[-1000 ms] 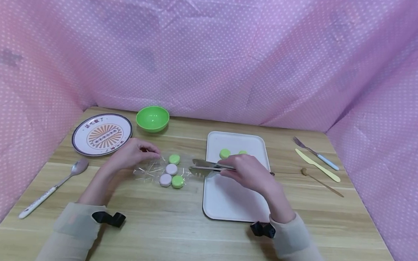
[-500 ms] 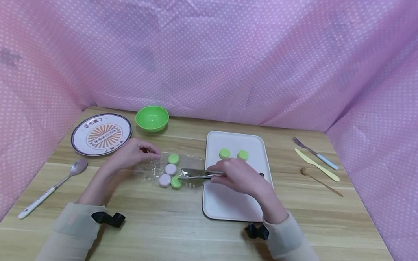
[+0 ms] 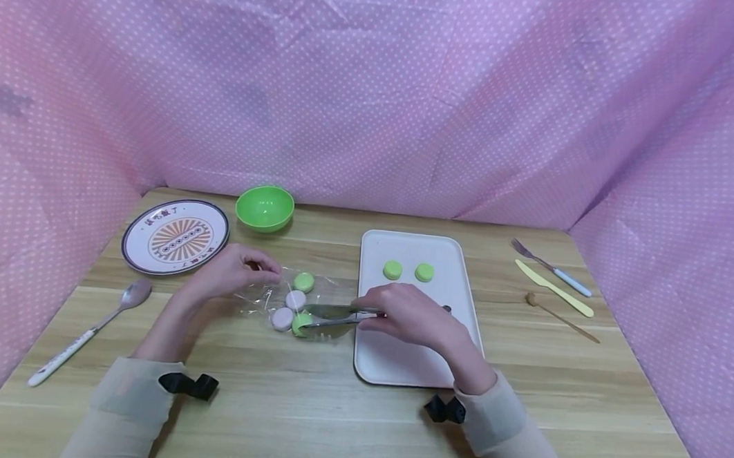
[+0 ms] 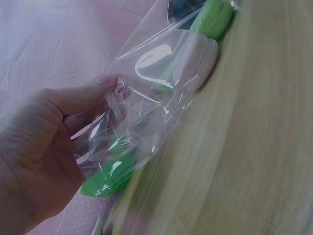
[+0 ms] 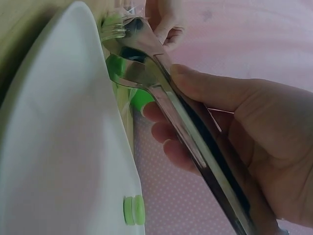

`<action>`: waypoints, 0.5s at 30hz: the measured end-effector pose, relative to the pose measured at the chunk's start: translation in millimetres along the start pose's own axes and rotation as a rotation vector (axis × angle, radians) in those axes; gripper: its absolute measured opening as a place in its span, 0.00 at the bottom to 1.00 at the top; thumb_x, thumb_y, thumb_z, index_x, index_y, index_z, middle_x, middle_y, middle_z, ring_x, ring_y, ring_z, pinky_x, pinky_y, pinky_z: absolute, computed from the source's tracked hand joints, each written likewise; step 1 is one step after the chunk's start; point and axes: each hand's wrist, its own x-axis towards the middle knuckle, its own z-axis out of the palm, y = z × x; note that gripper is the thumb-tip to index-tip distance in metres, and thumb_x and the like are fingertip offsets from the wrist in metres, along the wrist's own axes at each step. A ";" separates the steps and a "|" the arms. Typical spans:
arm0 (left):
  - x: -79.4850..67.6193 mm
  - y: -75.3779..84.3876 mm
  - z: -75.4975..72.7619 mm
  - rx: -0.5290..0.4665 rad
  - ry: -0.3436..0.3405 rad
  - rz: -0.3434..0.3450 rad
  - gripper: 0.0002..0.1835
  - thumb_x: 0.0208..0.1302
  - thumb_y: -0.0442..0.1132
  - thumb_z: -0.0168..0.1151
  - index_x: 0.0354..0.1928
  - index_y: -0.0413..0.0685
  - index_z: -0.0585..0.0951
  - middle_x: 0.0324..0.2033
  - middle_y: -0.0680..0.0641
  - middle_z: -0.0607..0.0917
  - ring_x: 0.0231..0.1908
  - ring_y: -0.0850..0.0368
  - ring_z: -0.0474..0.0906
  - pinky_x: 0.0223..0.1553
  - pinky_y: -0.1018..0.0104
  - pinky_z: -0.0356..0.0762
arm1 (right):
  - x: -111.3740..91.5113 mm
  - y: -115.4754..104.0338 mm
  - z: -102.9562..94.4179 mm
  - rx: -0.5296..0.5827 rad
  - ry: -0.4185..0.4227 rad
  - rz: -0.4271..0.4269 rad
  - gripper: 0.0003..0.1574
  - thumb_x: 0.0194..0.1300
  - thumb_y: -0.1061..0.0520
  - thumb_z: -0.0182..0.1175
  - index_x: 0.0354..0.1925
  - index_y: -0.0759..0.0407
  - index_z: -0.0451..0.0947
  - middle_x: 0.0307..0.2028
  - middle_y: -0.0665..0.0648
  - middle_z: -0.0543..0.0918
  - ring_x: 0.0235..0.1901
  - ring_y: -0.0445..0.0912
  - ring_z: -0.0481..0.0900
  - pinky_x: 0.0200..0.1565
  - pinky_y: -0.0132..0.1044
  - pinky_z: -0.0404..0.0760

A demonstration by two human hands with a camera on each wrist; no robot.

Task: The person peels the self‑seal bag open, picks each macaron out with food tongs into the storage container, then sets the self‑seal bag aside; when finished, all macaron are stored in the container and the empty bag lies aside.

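My left hand (image 3: pixel 234 272) pinches the closed end of a clear plastic bag (image 4: pixel 142 117) between thumb and fingers. Inside the bag on the table lie two green macarons, the far one (image 3: pixel 304 282) and the near one (image 3: pixel 300 324), plus two pale lilac macarons (image 3: pixel 295 299). My right hand (image 3: pixel 409 318) grips metal tongs (image 3: pixel 331 311) with thumb on one arm and fingers on the other. The tongs' tips reach into the bag at the near green macaron; whether they squeeze it I cannot tell. Two more green macarons (image 3: pixel 424 272) sit on the white tray (image 3: pixel 366 367) beneath my right hand.
A patterned plate (image 3: pixel 142 248) and a green bowl (image 3: pixel 265 208) stand at the back left. A spoon (image 3: pixel 97 329) lies at the left. On the right lie a fork (image 3: pixel 552 268), a yellow knife (image 3: pixel 557 289) and a thin wooden stick (image 3: pixel 564 319).
My right hand has moved left and nearer to me, bringing the tongs' tips from the bag's right end to the near green macaron. The left hand has stayed in place.
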 end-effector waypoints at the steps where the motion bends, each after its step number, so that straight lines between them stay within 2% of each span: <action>1: 0.1 0.0 0.1 0.001 -0.001 0.002 0.13 0.52 0.53 0.69 0.37 0.58 0.85 0.33 0.57 0.88 0.36 0.55 0.81 0.38 0.67 0.77 | 0.5 -0.8 0.5 -0.003 -0.002 0.000 0.11 0.61 0.47 0.63 0.43 0.44 0.80 0.31 0.36 0.79 0.28 0.34 0.73 0.32 0.27 0.72; 9: 0.6 -0.8 0.1 0.024 -0.002 0.029 0.13 0.53 0.54 0.68 0.37 0.58 0.85 0.33 0.58 0.87 0.37 0.54 0.81 0.39 0.67 0.77 | 1.7 -7.6 2.5 -0.022 0.004 -0.008 0.09 0.61 0.49 0.64 0.41 0.44 0.80 0.30 0.38 0.78 0.28 0.37 0.74 0.31 0.28 0.72; 15: 1.0 -1.5 1.0 0.022 0.004 0.017 0.11 0.54 0.54 0.67 0.37 0.61 0.85 0.33 0.58 0.87 0.37 0.55 0.81 0.40 0.67 0.77 | -0.2 -8.2 1.9 -0.043 0.011 0.000 0.07 0.62 0.49 0.63 0.40 0.44 0.80 0.28 0.37 0.77 0.27 0.36 0.72 0.30 0.28 0.71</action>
